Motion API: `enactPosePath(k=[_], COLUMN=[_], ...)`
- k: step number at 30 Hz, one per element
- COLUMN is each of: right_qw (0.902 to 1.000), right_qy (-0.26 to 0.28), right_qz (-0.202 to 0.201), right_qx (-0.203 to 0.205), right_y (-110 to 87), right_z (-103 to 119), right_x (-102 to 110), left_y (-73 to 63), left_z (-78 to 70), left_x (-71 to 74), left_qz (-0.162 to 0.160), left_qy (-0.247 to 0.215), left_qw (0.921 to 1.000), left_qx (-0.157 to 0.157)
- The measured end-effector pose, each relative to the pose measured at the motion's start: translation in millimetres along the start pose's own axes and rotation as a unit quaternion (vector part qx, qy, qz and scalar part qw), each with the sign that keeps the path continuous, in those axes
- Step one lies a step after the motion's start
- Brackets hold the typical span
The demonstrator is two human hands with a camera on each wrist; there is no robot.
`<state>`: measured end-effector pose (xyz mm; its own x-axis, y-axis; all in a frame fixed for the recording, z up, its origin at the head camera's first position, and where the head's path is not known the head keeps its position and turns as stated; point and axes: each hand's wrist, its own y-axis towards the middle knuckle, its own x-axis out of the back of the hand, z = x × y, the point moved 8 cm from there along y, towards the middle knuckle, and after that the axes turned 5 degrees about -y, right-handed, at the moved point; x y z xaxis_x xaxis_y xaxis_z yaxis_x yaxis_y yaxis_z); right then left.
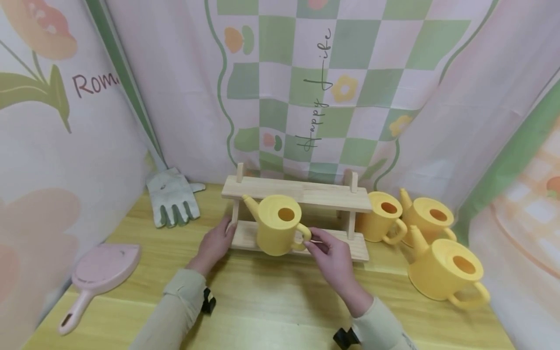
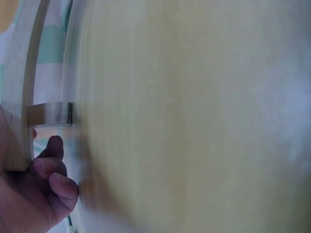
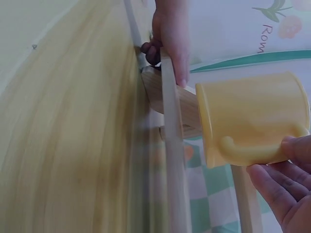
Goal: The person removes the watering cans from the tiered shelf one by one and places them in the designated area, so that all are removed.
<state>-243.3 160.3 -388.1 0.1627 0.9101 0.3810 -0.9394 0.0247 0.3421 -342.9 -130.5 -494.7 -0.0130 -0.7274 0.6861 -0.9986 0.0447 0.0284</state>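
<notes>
A yellow watering can [image 1: 277, 233] is held upright in front of a two-tier wooden shelf [image 1: 302, 192], its spout toward the left. My right hand [image 1: 330, 257] pinches the can's handle between thumb and fingers. In the right wrist view, a small gap shows between the base of the can [image 3: 252, 116] and the lower board [image 3: 174, 136]. My left hand [image 1: 215, 245] grips the left end of that lower board. The left wrist view has the curled fingers [image 2: 63, 187] under the board, and the right wrist view has the thumb on top.
Several more yellow watering cans stand at the right: one by the shelf's right end [image 1: 379, 218], one behind [image 1: 430, 218], one nearer [image 1: 446, 270]. A pale work glove [image 1: 172, 197] and a pink dustpan [image 1: 102, 270] lie on the wooden table [image 1: 262, 311] at left. Printed curtains [image 1: 183, 97] hang behind.
</notes>
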Motion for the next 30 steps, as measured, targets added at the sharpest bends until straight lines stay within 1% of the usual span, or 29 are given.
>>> enactPosePath(k=[7, 14, 22, 26, 30], right_qw=[0.9996, 0.9994, 0.9976, 0.9964, 0.9957], right_qy=[0.013, 0.005, -0.001, -0.006, -0.012], right_qz=[-0.020, -0.031, -0.061, -0.078, -0.088], right_qx=[0.012, 0.016, 0.030, 0.033, 0.026], right_y=[-8.6, -18.1, -27.1, -31.2, -35.8], right_z=[4, 5, 7, 5, 1], right_x=[24, 45, 70, 83, 95], left_y=[-0.4, -1.6, -2.0, -0.9, -1.1], left_z=[0.3, 0.1, -0.3, -0.8, -2.7], left_x=[-1.1, 0.1, -0.3, -1.2, -1.0], left_qz=[0.005, 0.009, 0.014, 0.010, 0.006], left_qy=[-0.008, -0.006, -0.005, -0.002, -0.006], left_qw=[0.9999, 0.9999, 0.9999, 0.9999, 0.9999], left_qx=[0.003, 0.000, 0.004, -0.003, -0.009])
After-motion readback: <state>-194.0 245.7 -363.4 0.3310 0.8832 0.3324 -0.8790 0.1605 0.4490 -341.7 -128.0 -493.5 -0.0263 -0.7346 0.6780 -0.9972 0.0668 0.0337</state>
